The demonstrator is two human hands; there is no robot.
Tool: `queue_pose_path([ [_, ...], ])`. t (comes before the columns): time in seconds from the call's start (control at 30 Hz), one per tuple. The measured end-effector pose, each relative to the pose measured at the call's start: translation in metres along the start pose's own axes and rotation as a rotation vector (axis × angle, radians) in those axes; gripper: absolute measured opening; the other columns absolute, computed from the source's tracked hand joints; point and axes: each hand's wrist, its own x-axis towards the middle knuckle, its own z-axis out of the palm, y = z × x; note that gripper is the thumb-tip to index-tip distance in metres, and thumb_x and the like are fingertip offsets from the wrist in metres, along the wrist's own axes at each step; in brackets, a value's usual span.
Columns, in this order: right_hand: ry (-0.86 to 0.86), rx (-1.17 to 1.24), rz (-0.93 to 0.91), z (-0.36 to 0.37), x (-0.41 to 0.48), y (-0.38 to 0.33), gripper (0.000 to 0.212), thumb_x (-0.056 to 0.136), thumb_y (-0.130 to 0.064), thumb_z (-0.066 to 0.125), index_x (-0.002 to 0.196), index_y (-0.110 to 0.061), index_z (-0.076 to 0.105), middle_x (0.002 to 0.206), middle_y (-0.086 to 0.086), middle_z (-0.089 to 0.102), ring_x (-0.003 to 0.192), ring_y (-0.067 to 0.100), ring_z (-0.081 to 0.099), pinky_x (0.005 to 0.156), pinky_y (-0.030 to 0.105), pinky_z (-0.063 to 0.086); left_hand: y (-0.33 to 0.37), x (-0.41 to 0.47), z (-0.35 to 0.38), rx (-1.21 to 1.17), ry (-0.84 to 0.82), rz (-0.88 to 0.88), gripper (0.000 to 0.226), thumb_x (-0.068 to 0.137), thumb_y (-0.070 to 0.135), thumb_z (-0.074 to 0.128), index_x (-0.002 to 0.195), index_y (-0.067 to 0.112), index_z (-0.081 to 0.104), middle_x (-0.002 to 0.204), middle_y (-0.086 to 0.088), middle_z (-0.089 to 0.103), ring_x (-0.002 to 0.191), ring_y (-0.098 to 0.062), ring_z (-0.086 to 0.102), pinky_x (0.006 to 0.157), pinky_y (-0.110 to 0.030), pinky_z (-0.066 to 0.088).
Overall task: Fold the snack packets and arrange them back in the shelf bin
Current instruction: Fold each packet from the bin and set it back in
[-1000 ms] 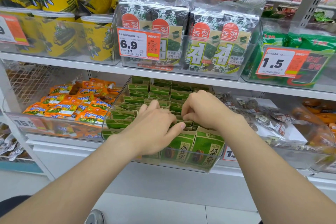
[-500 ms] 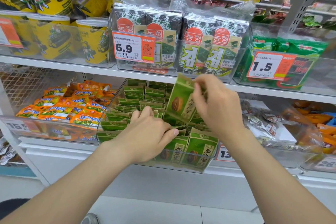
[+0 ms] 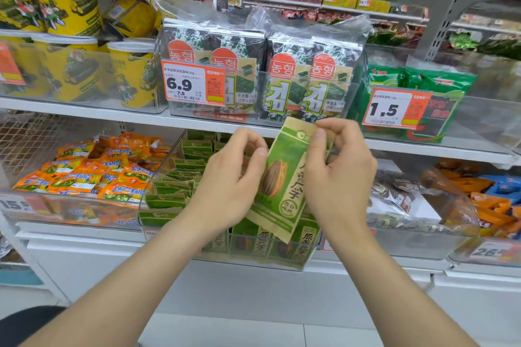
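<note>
Pinching the top corner of one green packet (image 3: 284, 180) between thumb and finger, the right hand (image 3: 335, 177) held it up in the air, tilted, just above the clear bin (image 3: 253, 260). The left hand (image 3: 225, 186) was at the packet's left edge, with its fingers curled and its thumb against the paper. I could not tell if it truly gripped the packet or only touched it. I think both hands were up near the top so they could bend that part down to make the fold. The packet was flat and not yet folded. Under it, in the bin, sat rows of folded packets (image 3: 174, 194), low and tidy, likely so more would fit. Orange packets (image 3: 84, 175) lay in the next bin to the left. Seaweed packs (image 3: 296, 79) stood on the shelf above.
</note>
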Motion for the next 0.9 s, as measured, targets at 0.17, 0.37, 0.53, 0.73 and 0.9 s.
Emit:
queue_pose_path([
  [0.17,-0.03,0.086,0.295,0.011,-0.001,0.009,0.003,0.101,-0.024,0.062,0.104,-0.023,0.064,0.063,-0.011,0.07,0.054,0.008,0.057,0.074,0.05,0.056,-0.001,0.004,0.013,-0.081,0.074,0.014,0.024,0.11,0.009,0.048,0.122,0.03,0.05,0.105,0.008,0.067,0.075,-0.009,0.063,0.069,-0.024,0.044],
  [0.37,-0.194,0.527,0.417,0.014,-0.007,-0.008,0.025,0.109,-0.028,0.058,0.117,-0.011,0.074,0.092,0.005,0.079,0.081,0.006,0.067,0.072,0.024,0.052,-0.001,0.01,0.015,-0.07,0.104,-0.043,0.031,0.107,0.001,0.046,0.112,0.026,0.063,0.105,0.011,0.07,0.103,-0.004,0.066,0.086,-0.032,0.051],
  [0.53,-0.278,0.664,0.533,0.016,-0.014,-0.011,0.048,0.095,-0.045,0.07,0.122,-0.006,0.076,0.116,0.012,0.079,0.106,0.017,0.071,0.105,0.048,0.056,0.01,0.008,0.015,-0.469,0.026,-0.197,0.009,0.108,0.023,0.061,0.109,0.015,0.066,0.092,0.001,0.072,0.08,-0.006,0.063,0.073,-0.023,0.049],
  [0.73,-0.295,0.815,0.797,0.012,-0.015,-0.011,0.045,0.095,-0.041,0.075,0.103,0.004,0.072,0.116,0.039,0.069,0.094,0.036,0.065,0.091,0.063,0.054,0.017,0.001,0.014,-0.487,0.043,-0.22,0.033,0.093,0.036,0.08,0.11,0.012,0.065,0.103,-0.007,0.078,0.079,-0.018,0.071,0.066,-0.03,0.056],
  [0.9,-0.256,0.642,0.606,0.013,-0.016,-0.014,0.044,0.107,-0.032,0.063,0.08,0.003,0.068,0.063,0.003,0.059,0.062,0.013,0.049,0.058,0.029,0.045,0.017,0.002,0.011,-0.574,0.023,-0.261,0.006,0.1,0.021,0.072,0.099,0.016,0.07,0.079,0.004,0.07,0.071,-0.012,0.059,0.073,-0.041,0.048],
])
